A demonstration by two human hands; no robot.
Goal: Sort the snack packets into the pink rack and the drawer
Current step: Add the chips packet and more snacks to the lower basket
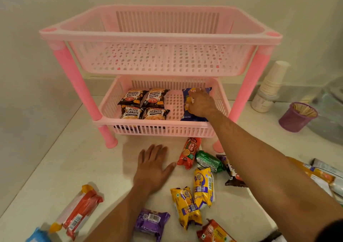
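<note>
A pink two-tier rack (159, 37) stands on the white counter; nothing shows in its upper basket. Its lower basket (172, 104) holds several black salted-peanut packets (143, 105) at the left and a blue chips packet (187, 112) at the right. My right hand (201, 103) reaches into the lower basket and rests on the blue chips packet, fingers curled over it. My left hand (153, 165) lies flat and open on the counter in front of the rack. Loose packets lie nearby: a red biscuit roll (189, 152), a green one (208, 161), two yellow ones (196, 195), a purple one (153, 223).
An orange-and-white packet (79, 212) lies at the front left, more packets (323, 176) at the right edge. A stack of paper cups (272, 80) and a purple cup of wooden sticks (297, 116) stand to the rack's right. Walls close in behind and on the left.
</note>
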